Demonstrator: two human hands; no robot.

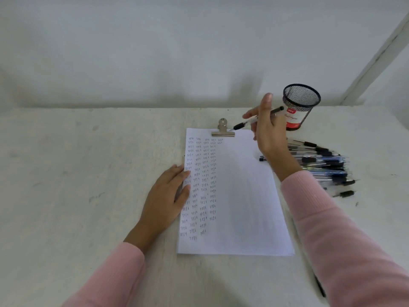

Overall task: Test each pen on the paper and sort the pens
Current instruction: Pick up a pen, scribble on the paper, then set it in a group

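Because the pen [256, 119], pinched mid-barrel by the right hand [271, 134] above the paper [241, 196], appears light, rigid and smooth, grip nearer its tip; the left hand [164, 200] rests flat, fingers extended.

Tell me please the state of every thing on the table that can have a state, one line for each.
Pen: held by right hand, tip above the paper's top.
Paper: flat, clipped at top, left part filled with test marks.
Clip: shut on the paper.
Mesh cup: upright, appears empty.
Pen pile: lying loose right of the paper.
Left hand: flat, pressing the paper's left edge.
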